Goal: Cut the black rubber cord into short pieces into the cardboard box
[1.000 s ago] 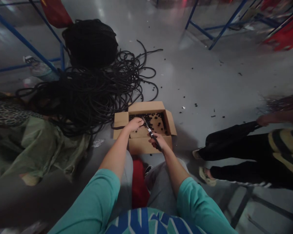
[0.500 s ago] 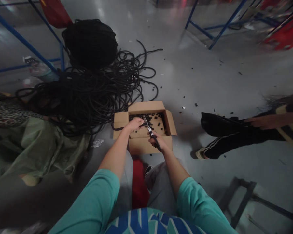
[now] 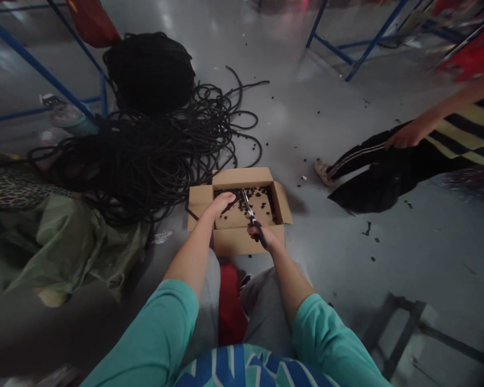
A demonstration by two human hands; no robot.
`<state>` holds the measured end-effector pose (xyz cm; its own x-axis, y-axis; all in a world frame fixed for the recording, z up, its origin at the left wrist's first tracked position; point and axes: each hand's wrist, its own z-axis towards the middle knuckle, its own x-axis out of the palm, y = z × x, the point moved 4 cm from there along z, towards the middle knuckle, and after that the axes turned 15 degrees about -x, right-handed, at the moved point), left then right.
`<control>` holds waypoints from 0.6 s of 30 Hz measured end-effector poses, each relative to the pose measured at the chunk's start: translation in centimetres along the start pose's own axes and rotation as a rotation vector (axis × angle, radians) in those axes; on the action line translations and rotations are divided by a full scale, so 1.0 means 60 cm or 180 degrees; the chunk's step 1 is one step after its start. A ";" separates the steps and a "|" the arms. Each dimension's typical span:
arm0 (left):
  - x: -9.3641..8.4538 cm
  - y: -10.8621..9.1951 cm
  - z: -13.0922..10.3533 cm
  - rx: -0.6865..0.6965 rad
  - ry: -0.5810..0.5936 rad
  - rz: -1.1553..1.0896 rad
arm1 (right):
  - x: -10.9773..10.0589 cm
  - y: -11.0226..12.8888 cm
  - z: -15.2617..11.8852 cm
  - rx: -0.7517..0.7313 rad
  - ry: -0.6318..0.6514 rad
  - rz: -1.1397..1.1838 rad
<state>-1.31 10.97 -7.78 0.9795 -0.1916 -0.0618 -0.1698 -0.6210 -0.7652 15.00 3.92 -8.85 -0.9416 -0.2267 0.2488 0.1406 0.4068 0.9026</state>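
Observation:
My left hand [image 3: 222,203] is closed on a black cord [image 3: 192,212], whose end pokes out past the fingers over an open cardboard box [image 3: 248,242]. My right hand [image 3: 263,234] grips a pair of scissors [image 3: 250,210] by the dark handles. Their blades point away from me over the box, a little right of the cord's end and apart from it. Small black cut pieces [image 3: 263,205] lie scattered on the bottom of the box. From the left hand the cord runs over the left flap towards a large tangle of black cord [image 3: 145,156].
A big black bundle [image 3: 149,70] stands behind the tangle. Blue metal frames [image 3: 44,59] rise at both far corners. On the right a person in a striped top [image 3: 468,131] walks past, holding something black. Green cloth [image 3: 68,242] lies left; a metal frame [image 3: 403,333] stands at lower right.
The scissors have moved away from the cord, slightly right, and my left hand has drawn back a little. The passing person has taken a step, arm and legs shifting.

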 end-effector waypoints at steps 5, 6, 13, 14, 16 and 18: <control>0.001 -0.006 -0.004 0.0021 -0.0182 -0.0273 | 0.002 0.002 0.002 -0.0044 0.0231 -0.0231; 0.003 -0.006 -0.004 0.0057 -0.0221 -0.0190 | 0.002 0.001 0.002 -0.0050 0.0231 -0.0288; 0.013 -0.002 0.001 0.0089 -0.0162 0.0400 | 0.000 0.000 0.002 -0.0114 0.0024 -0.0474; 0.013 -0.002 0.002 0.0093 -0.0133 0.0436 | 0.000 0.001 0.001 -0.0094 0.0009 -0.0496; 0.013 0.000 0.002 0.0110 -0.0064 0.0569 | -0.002 0.002 -0.001 -0.0056 -0.0021 -0.0494; 0.014 0.001 0.002 0.0129 -0.0063 0.0708 | -0.003 0.004 -0.002 -0.0009 -0.0076 -0.0424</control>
<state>-0.50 10.86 -7.95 0.9205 -0.3051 -0.2441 -0.3776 -0.5340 -0.7565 15.24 3.94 -8.66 -0.9590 -0.2576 0.1183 0.0145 0.3721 0.9281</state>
